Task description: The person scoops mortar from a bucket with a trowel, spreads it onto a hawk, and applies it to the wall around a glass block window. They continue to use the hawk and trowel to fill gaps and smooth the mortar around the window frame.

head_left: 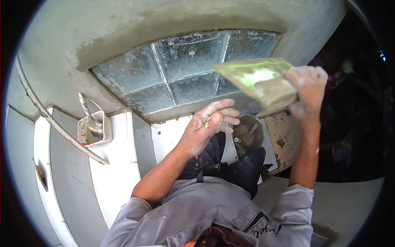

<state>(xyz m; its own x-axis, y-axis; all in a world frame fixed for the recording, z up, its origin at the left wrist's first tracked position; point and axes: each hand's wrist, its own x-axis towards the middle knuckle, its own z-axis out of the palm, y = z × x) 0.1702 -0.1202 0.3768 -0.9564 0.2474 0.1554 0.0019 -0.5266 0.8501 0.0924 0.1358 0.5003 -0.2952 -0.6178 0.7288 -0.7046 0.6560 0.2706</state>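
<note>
My right hand (306, 88) is wrapped round the back of a green plastering float (255, 76), raised at the right of the glass-block window (189, 57). The float is smeared with grey mortar and somewhat blurred by motion; its handle is hidden by my fingers. My left hand (212, 123) is held up in front of my body, its fingers apart and slightly bent, with nothing in it. White plaster coats the fingers of both hands. Below and beyond my left hand stands a bucket (249, 131) with grey mix and a tool inside.
Plastered wall (123, 24) surrounds the window, with a darker band above it. On the white steps (111, 164) at left is a white container (95, 131) with a brush-like tool. A rope-like strip (53, 121) crosses the left side. A stained board (284, 140) lies right of the bucket.
</note>
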